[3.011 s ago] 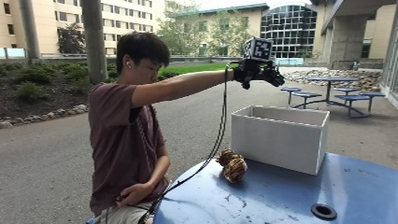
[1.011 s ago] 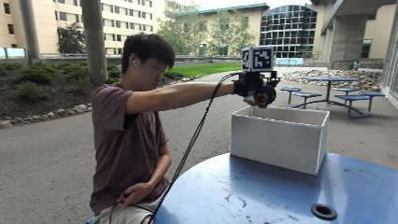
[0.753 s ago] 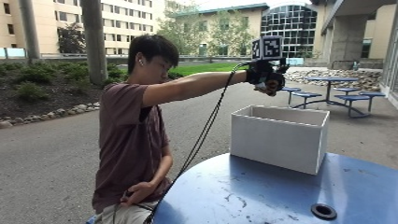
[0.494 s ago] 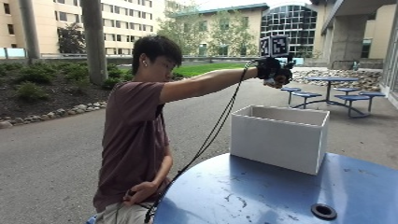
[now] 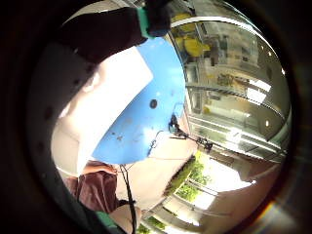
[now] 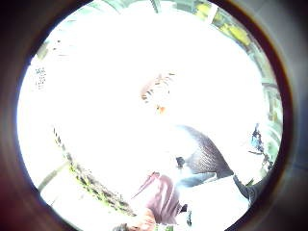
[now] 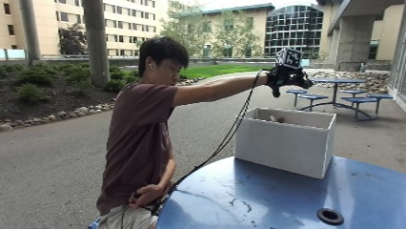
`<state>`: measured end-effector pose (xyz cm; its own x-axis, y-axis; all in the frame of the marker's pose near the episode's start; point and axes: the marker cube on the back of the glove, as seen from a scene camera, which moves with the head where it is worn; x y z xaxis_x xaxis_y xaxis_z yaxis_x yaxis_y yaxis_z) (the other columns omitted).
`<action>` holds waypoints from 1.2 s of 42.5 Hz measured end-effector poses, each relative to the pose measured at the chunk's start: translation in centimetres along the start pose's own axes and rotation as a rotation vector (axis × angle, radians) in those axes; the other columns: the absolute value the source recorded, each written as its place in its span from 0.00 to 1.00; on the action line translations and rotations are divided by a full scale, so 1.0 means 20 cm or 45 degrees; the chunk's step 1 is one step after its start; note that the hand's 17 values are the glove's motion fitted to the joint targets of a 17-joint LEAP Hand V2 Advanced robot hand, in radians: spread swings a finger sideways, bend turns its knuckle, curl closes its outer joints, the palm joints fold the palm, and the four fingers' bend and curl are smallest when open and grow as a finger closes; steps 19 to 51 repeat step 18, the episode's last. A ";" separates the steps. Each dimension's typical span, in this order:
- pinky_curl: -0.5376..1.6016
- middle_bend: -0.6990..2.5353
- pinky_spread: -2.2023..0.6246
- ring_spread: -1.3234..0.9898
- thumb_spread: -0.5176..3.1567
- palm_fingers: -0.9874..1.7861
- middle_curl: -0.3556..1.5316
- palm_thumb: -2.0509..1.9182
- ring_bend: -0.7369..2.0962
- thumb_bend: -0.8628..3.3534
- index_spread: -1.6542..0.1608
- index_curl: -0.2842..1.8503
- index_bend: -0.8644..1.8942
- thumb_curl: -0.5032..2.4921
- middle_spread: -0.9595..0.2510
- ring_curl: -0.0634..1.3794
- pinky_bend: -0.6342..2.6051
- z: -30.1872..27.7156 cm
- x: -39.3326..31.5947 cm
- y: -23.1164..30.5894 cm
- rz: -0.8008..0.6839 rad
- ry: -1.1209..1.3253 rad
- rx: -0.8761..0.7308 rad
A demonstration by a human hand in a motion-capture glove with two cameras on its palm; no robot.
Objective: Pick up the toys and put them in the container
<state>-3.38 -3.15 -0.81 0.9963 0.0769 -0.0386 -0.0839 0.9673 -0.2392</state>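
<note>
A white open-topped container (image 7: 285, 143) stands on the round blue table (image 7: 254, 200). A brown striped toy (image 7: 277, 118) lies inside it, just showing over the rim. My gloved right hand (image 7: 284, 78) hangs in the air above the container's far left corner, arm stretched out, fingers relaxed and holding nothing. The thumb side palm view looks down on the striped toy (image 6: 156, 90) against the container's bright white floor. The little finger side palm view shows the container's wall (image 5: 112, 97) and the table (image 5: 146, 122) beside it.
The table has a small round hole (image 7: 330, 215) near its front right. The person stands at the table's left edge, bare left hand (image 7: 147, 194) low at the waist holding a cable. Paved ground surrounds the table.
The striped toy stood on the table three seconds ago; it now lies in the container. My hand dipped over the container, then rose and moved right, away from it.
</note>
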 end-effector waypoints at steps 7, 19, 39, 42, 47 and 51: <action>0.45 0.25 0.79 0.56 0.46 0.22 0.38 0.54 0.38 0.20 0.85 0.26 0.33 0.37 0.85 0.34 0.54 0.20 0.54 0.22 -0.221 0.187 0.053; 0.43 0.26 0.80 0.57 0.49 0.27 0.36 0.53 0.38 0.20 0.84 0.23 0.34 0.34 0.84 0.33 0.50 0.08 0.16 0.11 -0.113 -0.082 0.212; 0.43 0.26 0.80 0.57 0.49 0.27 0.36 0.53 0.38 0.20 0.84 0.23 0.34 0.34 0.84 0.33 0.50 0.08 0.16 0.11 -0.113 -0.082 0.212; 0.43 0.26 0.80 0.57 0.49 0.27 0.36 0.53 0.38 0.20 0.84 0.23 0.34 0.34 0.84 0.33 0.50 0.08 0.16 0.11 -0.113 -0.082 0.212; 0.43 0.26 0.80 0.57 0.49 0.27 0.36 0.53 0.38 0.20 0.84 0.23 0.34 0.34 0.84 0.33 0.50 0.08 0.16 0.11 -0.113 -0.082 0.212; 0.43 0.26 0.80 0.57 0.49 0.27 0.36 0.53 0.38 0.20 0.84 0.23 0.34 0.34 0.84 0.33 0.50 0.08 0.16 0.11 -0.113 -0.082 0.212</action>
